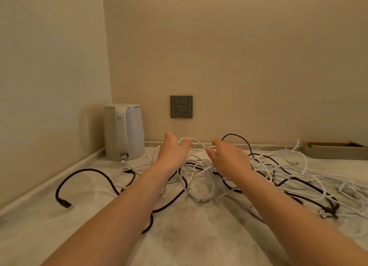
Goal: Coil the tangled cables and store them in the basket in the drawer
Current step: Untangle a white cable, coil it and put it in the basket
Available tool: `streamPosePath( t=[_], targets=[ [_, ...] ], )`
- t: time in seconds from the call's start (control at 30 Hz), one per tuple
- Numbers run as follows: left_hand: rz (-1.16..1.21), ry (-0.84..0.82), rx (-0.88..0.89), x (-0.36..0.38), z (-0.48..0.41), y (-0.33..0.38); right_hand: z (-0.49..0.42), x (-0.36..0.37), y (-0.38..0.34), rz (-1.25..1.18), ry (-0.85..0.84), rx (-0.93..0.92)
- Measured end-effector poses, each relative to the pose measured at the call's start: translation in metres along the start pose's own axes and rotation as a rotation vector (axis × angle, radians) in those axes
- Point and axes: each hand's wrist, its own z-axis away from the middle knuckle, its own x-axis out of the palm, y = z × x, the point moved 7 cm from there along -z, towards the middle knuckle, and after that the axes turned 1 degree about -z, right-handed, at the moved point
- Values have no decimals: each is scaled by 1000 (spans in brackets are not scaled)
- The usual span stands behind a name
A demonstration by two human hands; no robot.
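Note:
A tangle of white cables (282, 172) and black cables (175, 200) sprawls over the marble countertop (189, 236), from the middle out to the right edge. One black cable loops off to the left and ends in a plug (64, 204). Both my hands reach over the pile near the back wall. My left hand (173, 150) holds a raised loop of white cable (197, 143) at its fingertips. My right hand (229, 158) pinches the same white strand just to the right. The drawer and basket are out of view.
A white electric kettle (124, 132) stands in the back left corner. A grey wall socket (181, 106) is on the back wall above the hands. A low brown tray (336, 150) sits at the back right. Walls close off the left and the back.

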Motion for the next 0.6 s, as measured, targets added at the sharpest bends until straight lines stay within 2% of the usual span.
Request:
streamPosePath(
  t=[0.2,0.33,0.4,0.5,0.6],
  targets=[
    [14,69,49,32,-32,-9,-17,18,13,-48,99,-3],
    [-67,296,236,25,-37,3,-25,29,29,-164,133,27],
    [-66,343,322,22,-42,5,-30,29,34,-191,136,5],
    [-93,319,424,24,-44,2,-40,23,25,-224,163,-162],
    [-112,253,549,25,-38,2,-41,9,1,-439,239,-248]
  ],
)
